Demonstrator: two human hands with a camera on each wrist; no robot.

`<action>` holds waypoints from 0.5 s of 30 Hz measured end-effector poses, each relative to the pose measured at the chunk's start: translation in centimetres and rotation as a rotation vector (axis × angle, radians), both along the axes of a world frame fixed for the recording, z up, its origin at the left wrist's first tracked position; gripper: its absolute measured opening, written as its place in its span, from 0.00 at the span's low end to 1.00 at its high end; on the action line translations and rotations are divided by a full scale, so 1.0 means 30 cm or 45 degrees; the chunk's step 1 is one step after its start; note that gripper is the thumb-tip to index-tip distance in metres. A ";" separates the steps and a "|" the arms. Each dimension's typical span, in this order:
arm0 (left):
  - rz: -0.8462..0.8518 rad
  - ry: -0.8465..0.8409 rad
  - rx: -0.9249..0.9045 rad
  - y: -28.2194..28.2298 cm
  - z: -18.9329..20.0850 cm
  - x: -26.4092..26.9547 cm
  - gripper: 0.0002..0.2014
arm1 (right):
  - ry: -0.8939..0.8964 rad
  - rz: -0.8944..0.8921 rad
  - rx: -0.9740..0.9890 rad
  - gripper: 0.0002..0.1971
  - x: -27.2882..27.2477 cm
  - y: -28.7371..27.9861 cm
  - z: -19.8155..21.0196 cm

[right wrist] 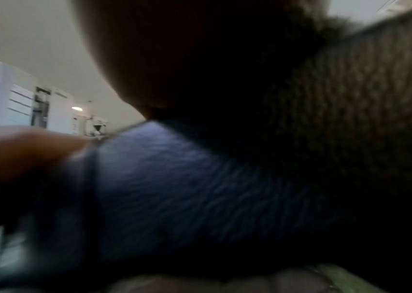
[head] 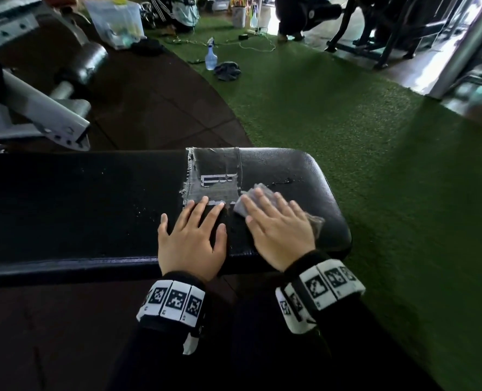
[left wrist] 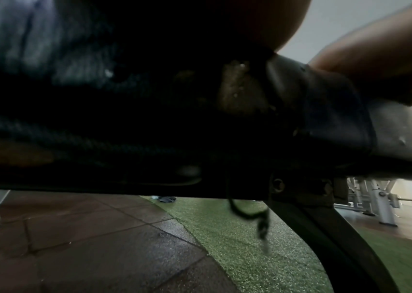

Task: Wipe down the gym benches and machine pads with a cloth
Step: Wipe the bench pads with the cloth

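Note:
A black padded gym bench (head: pixel 79 207) runs across the head view, with a torn, taped patch (head: pixel 214 176) near its right end and water drops on the pad. My right hand (head: pixel 273 221) lies flat with straight fingers on a grey cloth (head: pixel 244 206) and presses it onto the pad beside the patch. My left hand (head: pixel 192 230) rests flat on the bench next to it, fingers spread, holding nothing. The right wrist view is blurred and shows the pad (right wrist: pixel 199 188) close up, with the fuzzy cloth (right wrist: pixel 362 109) under the palm. The left wrist view shows the bench's underside (left wrist: pixel 149 138) and frame.
A spray bottle (head: pixel 210 56) and a dark rag (head: pixel 228 71) lie on the green turf (head: pixel 347 122) beyond the bench. A grey machine with a roller pad (head: pixel 90 63) stands at the left on dark rubber tiles. A plastic bin (head: pixel 118 21) and a crouching person (head: pixel 304 15) are at the back.

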State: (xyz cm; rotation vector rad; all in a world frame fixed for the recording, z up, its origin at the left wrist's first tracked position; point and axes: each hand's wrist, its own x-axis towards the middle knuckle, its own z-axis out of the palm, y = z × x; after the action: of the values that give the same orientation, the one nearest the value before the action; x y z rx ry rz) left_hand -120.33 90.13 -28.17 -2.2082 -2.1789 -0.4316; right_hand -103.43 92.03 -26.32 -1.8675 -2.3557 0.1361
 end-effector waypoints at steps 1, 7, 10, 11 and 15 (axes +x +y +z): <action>-0.004 -0.005 0.005 0.000 0.001 0.000 0.28 | 0.003 0.040 0.047 0.25 -0.007 -0.038 0.000; 0.005 -0.047 0.031 -0.003 -0.004 0.003 0.28 | 0.080 0.051 0.272 0.22 0.173 -0.205 -0.030; 0.008 -0.052 0.033 0.000 -0.007 0.004 0.28 | 0.093 -0.189 0.129 0.24 0.270 -0.177 -0.022; 0.011 -0.048 0.033 0.000 -0.008 0.004 0.27 | 0.122 -0.265 0.081 0.24 0.287 -0.147 -0.022; 0.022 -0.043 0.034 0.003 -0.009 0.002 0.27 | 0.124 -0.453 -0.025 0.24 0.260 0.002 -0.019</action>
State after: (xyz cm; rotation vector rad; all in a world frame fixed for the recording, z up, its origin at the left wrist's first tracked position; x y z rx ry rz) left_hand -120.26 90.22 -28.43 -2.1832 -2.1934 -0.4974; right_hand -95.64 92.09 -26.88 -2.1973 -1.9300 0.2072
